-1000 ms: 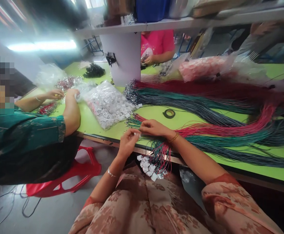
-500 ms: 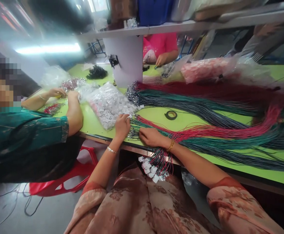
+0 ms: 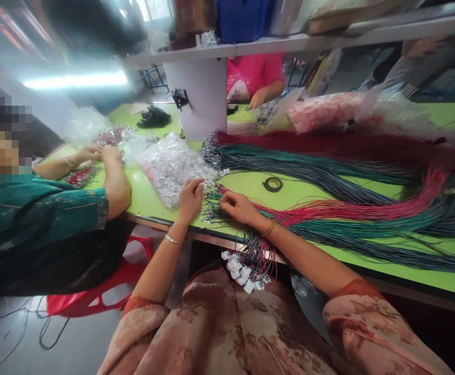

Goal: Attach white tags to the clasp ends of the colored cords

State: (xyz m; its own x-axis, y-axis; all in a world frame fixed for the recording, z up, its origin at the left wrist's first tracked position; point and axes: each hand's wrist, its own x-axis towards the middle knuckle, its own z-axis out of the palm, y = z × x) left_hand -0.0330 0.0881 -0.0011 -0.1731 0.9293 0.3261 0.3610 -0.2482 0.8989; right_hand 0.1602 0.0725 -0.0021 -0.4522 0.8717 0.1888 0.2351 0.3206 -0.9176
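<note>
At the table's near edge, my left hand point(image 3: 191, 200) is closed in a pinch, with a small white plastic connector point(image 3: 207, 183) at its fingertips. My right hand point(image 3: 239, 207) is to its right, fingers curled together over the metal-tipped wire ends; what they pinch is too small to tell. Beneath and beyond my right wrist run long bundles of red wires point(image 3: 340, 210), green wires point(image 3: 352, 228) and black wires point(image 3: 371, 249). Below that wrist, a bunch of wires with white connectors point(image 3: 244, 272) hangs over the edge against my lap.
A clear bag of white connectors point(image 3: 175, 169) lies left of the wires. A roll of black tape point(image 3: 272, 184) sits between bundles. A co-worker in a green top point(image 3: 43, 208) works at left; another in pink point(image 3: 254, 78) sits opposite. A shelf point(image 3: 258, 46) crosses above.
My left hand has moved slightly left, away from the wire tips. My right hand has lifted and shifted a little up and left.
</note>
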